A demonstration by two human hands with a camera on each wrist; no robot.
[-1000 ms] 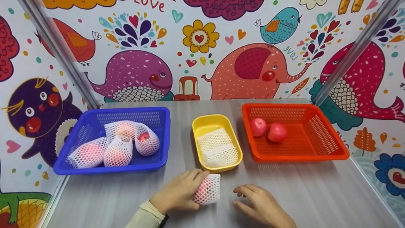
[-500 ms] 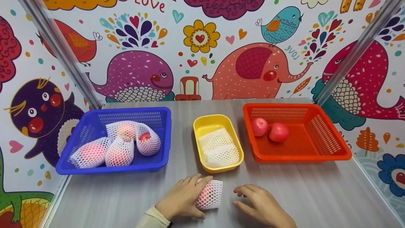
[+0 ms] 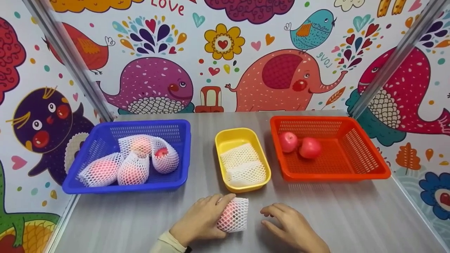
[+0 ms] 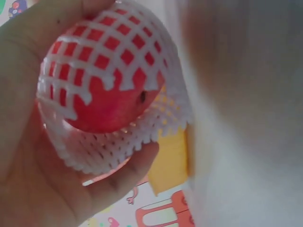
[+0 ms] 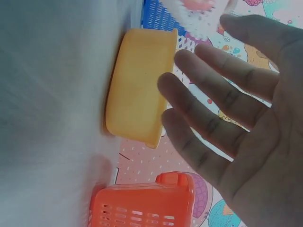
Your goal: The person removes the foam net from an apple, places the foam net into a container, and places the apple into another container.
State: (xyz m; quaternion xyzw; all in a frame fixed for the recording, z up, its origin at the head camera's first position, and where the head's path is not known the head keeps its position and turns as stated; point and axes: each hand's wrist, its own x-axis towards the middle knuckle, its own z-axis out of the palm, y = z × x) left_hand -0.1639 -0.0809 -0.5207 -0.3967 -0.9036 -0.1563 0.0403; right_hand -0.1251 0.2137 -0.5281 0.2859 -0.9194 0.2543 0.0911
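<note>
My left hand [image 3: 200, 218] grips a red apple [image 4: 106, 101] wrapped in a white foam net sleeve [image 3: 240, 215], just in front of the yellow tray. In the left wrist view the thumb and fingers curl round the sleeve, and the apple's bare end with a dark spot shows through the sleeve's open mouth. My right hand [image 3: 290, 226] is a short way to the right of the wrapped apple, touching nothing. Its fingers [image 5: 208, 123] are spread and relaxed in the right wrist view.
The yellow tray [image 3: 230, 135] holds foam net sleeves [image 3: 242, 165]. At the left, a blue basket [image 3: 126, 189] contains several net-wrapped apples [image 3: 133, 170]. The red basket [image 3: 337, 174] at the right holds two bare apples [image 3: 310, 147]. Patterned walls bound the grey table [image 3: 123, 218].
The left hand and wrapped apple have moved slightly toward me and to the right since a second ago. The right hand has hardly moved.
</note>
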